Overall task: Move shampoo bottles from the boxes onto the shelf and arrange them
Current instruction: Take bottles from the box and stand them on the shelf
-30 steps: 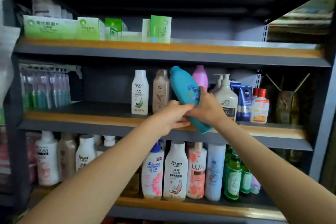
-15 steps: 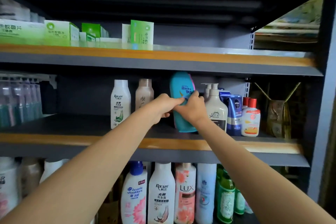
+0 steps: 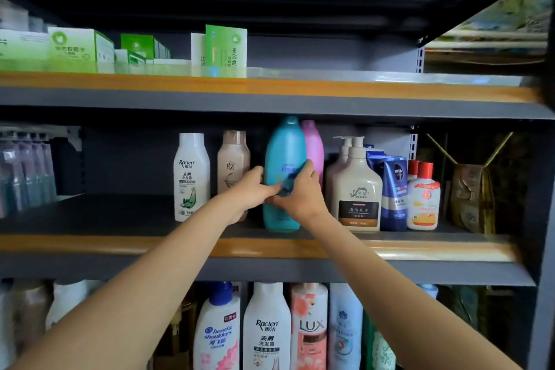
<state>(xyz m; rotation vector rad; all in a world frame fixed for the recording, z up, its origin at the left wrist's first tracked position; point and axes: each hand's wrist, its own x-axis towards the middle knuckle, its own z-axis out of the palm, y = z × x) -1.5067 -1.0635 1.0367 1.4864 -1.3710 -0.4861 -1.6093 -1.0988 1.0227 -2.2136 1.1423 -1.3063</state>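
Since a second ago the teal bottle [image 3: 283, 159], which was held tilted in front of the shelf edge, has been brought upright and set standing on the middle shelf [image 3: 90, 219], and it is seen from closer.

From the left, blurred clear bottles [image 3: 27, 171] are seen at the far end of that shelf. Further along, a white bottle [image 3: 191, 177] stands well apart from them, and a beige bottle [image 3: 233, 159] is placed just beside it. The left hand [image 3: 249, 192] is laid against the left side of the teal bottle, its fingers curled round the bottle's front. The right hand [image 3: 300, 189] is closed on the same bottle from the right, with the thumb across the label. The teal bottle is thus grasped by both hands while its base rests on the shelf board. A pink bottle [image 3: 313, 147] is partly hidden behind it. To the right, a cream pump bottle [image 3: 357, 186] is found, then a blue tube [image 3: 395, 189], then a small white bottle with a red cap [image 3: 423, 198], and last a dark paper bag [image 3: 471, 198].

On the shelf above, green boxes [image 3: 78, 45] are lined up at the left. On the shelf below, more bottles [image 3: 267, 330] are stood in a row.
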